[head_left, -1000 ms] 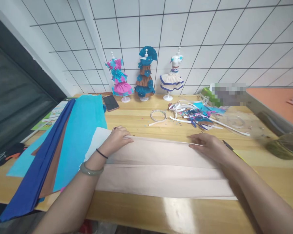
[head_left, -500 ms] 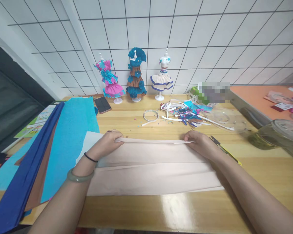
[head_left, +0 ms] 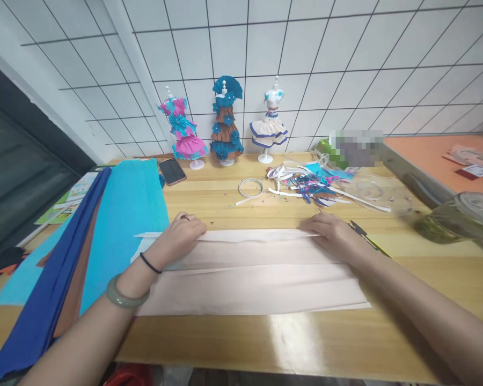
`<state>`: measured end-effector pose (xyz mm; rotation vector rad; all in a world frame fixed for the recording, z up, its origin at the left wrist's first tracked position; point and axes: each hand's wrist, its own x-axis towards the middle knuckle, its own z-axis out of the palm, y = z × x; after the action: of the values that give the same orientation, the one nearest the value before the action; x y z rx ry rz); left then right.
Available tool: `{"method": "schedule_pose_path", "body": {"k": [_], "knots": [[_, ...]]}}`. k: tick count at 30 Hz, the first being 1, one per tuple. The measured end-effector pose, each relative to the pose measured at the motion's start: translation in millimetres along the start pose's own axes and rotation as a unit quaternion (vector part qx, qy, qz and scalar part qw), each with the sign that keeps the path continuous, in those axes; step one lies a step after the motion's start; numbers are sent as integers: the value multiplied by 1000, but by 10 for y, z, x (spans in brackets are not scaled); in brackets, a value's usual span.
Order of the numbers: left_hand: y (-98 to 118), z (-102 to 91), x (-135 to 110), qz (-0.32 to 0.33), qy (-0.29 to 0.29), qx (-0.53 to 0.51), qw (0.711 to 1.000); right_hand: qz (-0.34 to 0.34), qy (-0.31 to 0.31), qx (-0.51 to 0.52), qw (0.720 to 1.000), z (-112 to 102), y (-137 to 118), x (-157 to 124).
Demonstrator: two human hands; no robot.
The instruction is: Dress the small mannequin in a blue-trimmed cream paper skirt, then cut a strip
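A long pale pink sheet of crepe paper (head_left: 257, 279) lies folded in pleats across the wooden table (head_left: 290, 343). My left hand (head_left: 180, 236) rests on the far folded edge at the left, fingers curled and pressing the paper down. At the right end of the same fold, my right hand (head_left: 332, 234) lies on it with fingers together, pressing flat. On my left wrist sit a green bangle (head_left: 123, 295) and a black band.
Blue, brown and turquoise paper sheets (head_left: 116, 225) lie at the left. Three dressed mini mannequins (head_left: 225, 126) stand by the tiled wall. A phone (head_left: 172, 171), a tape ring (head_left: 250, 187), paper scraps (head_left: 309, 185), scissors (head_left: 364, 236) and a glass jar (head_left: 459, 220) are nearby.
The far fold of the pink paper, lifted slightly between both hands half a second ago, is now laid down flat on the sheet. Both hands press on it.
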<state>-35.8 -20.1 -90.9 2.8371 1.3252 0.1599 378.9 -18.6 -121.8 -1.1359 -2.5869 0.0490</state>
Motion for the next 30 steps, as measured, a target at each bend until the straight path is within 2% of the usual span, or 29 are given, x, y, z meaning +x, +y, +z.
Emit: {"method": "schedule_pose_path", "body": {"k": [3, 6, 14, 30], "knots": [[-30, 46, -116, 36, 20, 73, 996, -4, 9, -23, 1000, -4, -10, -89], [-74, 102, -220, 47, 39, 89, 994, -13, 4, -32, 999, -26, -28, -153], [-179, 129, -418, 24, 41, 74, 996, -38, -7, -49, 998, 11, 19, -261], [-427, 2, -844, -26, 52, 71, 996, -48, 12, -57, 997, 91, 37, -356]]}}
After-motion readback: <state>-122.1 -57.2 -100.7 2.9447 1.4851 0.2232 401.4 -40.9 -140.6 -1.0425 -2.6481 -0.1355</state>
